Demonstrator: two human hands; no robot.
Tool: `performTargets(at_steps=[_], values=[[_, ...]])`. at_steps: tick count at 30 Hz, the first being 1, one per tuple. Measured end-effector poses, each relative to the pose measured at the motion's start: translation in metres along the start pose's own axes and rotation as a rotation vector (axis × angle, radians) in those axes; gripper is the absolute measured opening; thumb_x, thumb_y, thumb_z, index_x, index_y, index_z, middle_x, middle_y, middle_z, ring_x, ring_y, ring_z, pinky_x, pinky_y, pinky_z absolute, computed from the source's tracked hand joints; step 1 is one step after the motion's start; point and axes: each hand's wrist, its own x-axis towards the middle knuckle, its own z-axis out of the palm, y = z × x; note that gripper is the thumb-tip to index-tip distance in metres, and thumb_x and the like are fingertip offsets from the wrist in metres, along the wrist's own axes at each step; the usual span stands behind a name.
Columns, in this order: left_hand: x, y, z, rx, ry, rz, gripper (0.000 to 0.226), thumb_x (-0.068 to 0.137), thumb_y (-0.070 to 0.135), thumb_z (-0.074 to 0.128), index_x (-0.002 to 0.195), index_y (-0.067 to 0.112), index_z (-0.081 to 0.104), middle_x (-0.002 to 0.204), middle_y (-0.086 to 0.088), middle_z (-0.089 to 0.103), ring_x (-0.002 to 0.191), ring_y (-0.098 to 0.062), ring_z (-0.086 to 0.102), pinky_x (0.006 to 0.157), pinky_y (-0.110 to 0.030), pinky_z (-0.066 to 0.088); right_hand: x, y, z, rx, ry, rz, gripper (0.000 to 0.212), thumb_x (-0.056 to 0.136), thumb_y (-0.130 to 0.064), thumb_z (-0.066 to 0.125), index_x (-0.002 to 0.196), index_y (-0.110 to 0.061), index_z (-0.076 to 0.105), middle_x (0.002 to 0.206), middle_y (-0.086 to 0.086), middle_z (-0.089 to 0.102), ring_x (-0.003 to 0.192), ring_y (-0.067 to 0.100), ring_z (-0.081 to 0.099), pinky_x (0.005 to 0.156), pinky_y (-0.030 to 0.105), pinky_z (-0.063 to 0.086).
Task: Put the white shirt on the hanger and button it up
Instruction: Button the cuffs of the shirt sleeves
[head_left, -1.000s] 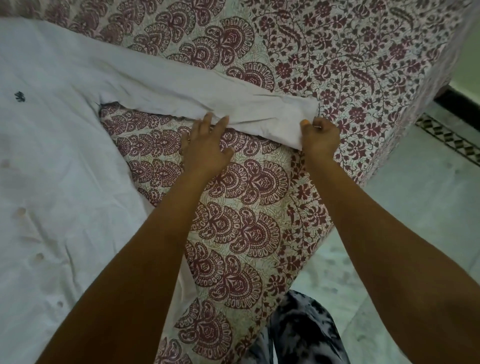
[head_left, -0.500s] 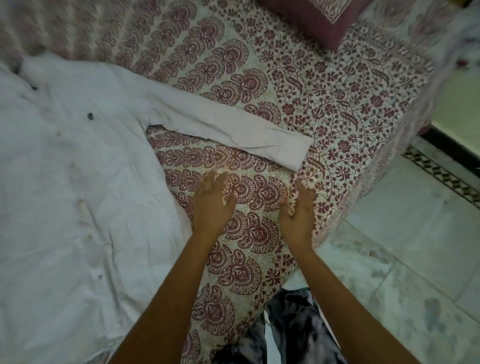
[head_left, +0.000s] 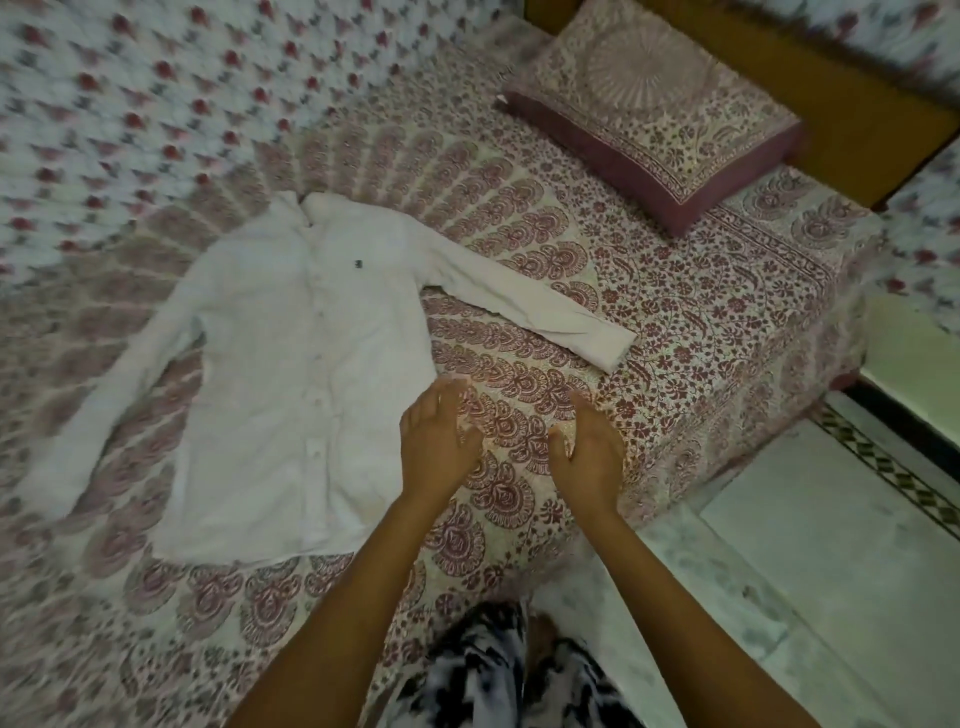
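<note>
1. The left hand and right hand hover over the bedspread, fingers loosely spread, holding nothing.
2. The shirt lies flat to the left of the hands, its near side edge just beside the left hand.
3. One sleeve stretches beyond both hands.
4. The bed edge runs just right of the right hand, with bare floor past it.
5. A pillow sits far ahead.
</note>
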Motion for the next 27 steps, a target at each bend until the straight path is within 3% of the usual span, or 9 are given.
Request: performTargets(at_steps=[6, 12, 19, 27], values=[[-0.063, -0.019, -0.050, 0.025, 0.082, -0.078, 0.063, 0.078, 0.041, 0.041, 0.138, 0.020, 0.039, 0.148, -0.008, 0.035, 0.136, -0.025, 0.033, 0.111, -0.038, 0.022, -0.054, -0.047, -0.005, 0.070, -0.063, -0.071, 0.049, 0.089, -0.022, 0.049, 0.136, -0.011, 0.042, 0.137, 0.009, 0.050, 0.128, 0.028, 0.044, 0.107, 0.045, 0.031], [-0.100, -0.074, -0.103, 0.009, 0.201, -0.134, 0.057, 0.085, 0.036, 0.050, 0.138, 0.020, 0.039, 0.148, -0.008, 0.035, 0.137, -0.026, 0.033, 0.111, -0.041, 0.024, -0.093, -0.112, 0.020, 0.074, -0.152, -0.194, 0.061, 0.083, -0.036, 0.035, 0.138, -0.010, 0.040, 0.143, 0.011, 0.043, 0.133, 0.029, 0.038, 0.112, 0.043, 0.024], [-0.126, -0.191, -0.170, -0.006, 0.312, -0.204, 0.053, 0.088, 0.032, 0.053, 0.138, 0.019, 0.038, 0.148, -0.007, 0.034, 0.137, -0.026, 0.033, 0.111, -0.040, 0.025, -0.128, -0.206, 0.107, 0.059, -0.180, -0.357, 0.055, 0.084, -0.032, 0.041, 0.134, -0.009, 0.046, 0.135, 0.011, 0.052, 0.124, 0.029, 0.049, 0.106, 0.042, 0.033], [-0.154, -0.373, -0.262, 0.037, 0.292, -0.273, 0.055, 0.087, 0.028, 0.056, 0.138, 0.017, 0.039, 0.145, -0.006, 0.039, 0.134, -0.026, 0.036, 0.110, -0.044, 0.029, -0.189, -0.343, 0.256, 0.030, -0.266, -0.420, 0.054, 0.083, -0.029, 0.044, 0.131, -0.006, 0.048, 0.132, 0.014, 0.055, 0.120, 0.032, 0.053, 0.102, 0.045, 0.038]])
